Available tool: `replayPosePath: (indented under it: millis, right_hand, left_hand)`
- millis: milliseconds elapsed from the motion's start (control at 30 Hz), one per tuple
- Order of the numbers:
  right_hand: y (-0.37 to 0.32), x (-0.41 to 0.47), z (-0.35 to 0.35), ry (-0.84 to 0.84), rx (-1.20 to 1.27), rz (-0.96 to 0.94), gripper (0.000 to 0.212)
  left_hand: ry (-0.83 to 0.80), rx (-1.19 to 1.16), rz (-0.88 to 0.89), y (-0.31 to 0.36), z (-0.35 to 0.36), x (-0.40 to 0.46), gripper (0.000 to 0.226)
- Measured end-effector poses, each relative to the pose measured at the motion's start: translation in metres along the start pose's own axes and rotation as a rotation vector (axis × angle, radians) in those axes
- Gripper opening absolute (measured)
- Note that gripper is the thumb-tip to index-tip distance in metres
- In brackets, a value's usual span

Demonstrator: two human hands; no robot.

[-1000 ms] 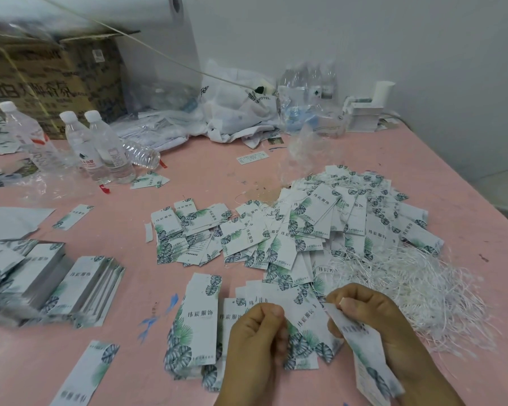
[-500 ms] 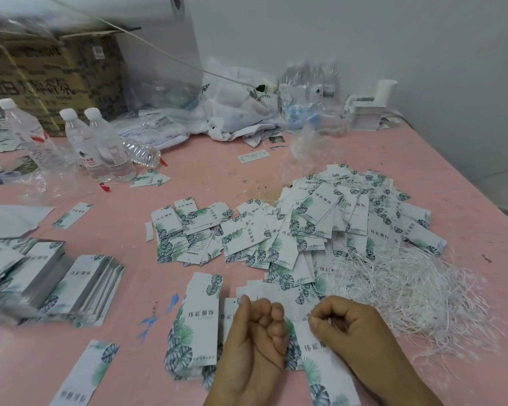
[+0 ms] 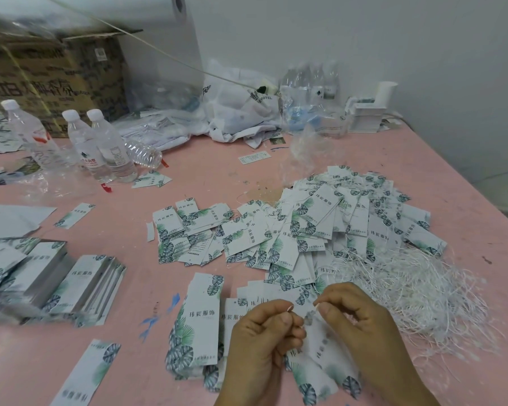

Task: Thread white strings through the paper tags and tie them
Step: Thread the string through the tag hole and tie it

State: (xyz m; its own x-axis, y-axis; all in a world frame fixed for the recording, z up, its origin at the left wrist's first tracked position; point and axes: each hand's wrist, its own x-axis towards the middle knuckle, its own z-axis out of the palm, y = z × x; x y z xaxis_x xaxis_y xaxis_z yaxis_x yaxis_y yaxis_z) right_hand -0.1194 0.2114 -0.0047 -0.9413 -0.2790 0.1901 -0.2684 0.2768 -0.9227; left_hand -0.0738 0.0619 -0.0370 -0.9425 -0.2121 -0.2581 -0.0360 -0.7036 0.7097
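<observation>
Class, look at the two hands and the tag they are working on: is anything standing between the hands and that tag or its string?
Nothing visible does. The left hand and right hand each already pinch an end of the white string, directly over the paper tag beneath them. The loose string pile lies off to the right.

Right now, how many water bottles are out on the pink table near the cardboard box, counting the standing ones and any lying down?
Standing capped water bottles: 3, one far left, two side by side.
Uncapped bottle lying on its side: 1.
Total: 4.
More bottles sit wrapped in plastic by the wall; too blurred to count.
</observation>
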Motion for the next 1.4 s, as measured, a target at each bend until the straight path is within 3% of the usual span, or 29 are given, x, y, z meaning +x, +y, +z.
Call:
replayPosePath:
  millis: [300,467,600,700,800,933,1267,1400]
  right_hand:
    - [-0.001,-0.003,0.007,-0.064,0.260,0.138,0.014]
    - [0.000,-0.004,0.011,-0.086,0.344,0.193,0.009]
    - [0.002,-0.005,0.013,-0.082,0.422,0.234,0.023]
    - [-0.001,-0.005,0.014,-0.083,0.470,0.257,0.021]
    - [-0.002,-0.004,0.015,-0.072,0.494,0.279,0.021]
    - [-0.001,-0.004,0.017,-0.070,0.472,0.289,0.020]
    - [-0.002,-0.004,0.019,-0.078,0.409,0.256,0.019]
    - [-0.002,-0.003,0.018,-0.082,0.395,0.239,0.003]
  left_hand:
    - [0.021,0.195,0.063,-0.005,0.000,0.001,0.005]
    - [0.040,0.214,0.099,-0.006,-0.001,0.001,0.025]
    - [0.029,0.269,0.168,-0.006,-0.002,-0.001,0.019]
    - [0.002,0.317,0.216,-0.007,-0.002,-0.003,0.020]
    - [0.028,0.368,0.266,-0.009,-0.001,-0.004,0.024]
    - [-0.006,0.378,0.281,-0.007,0.000,-0.005,0.004]
    - [-0.025,0.380,0.296,-0.006,0.000,-0.005,0.015]
    - [-0.077,0.337,0.278,-0.003,0.002,-0.006,0.004]
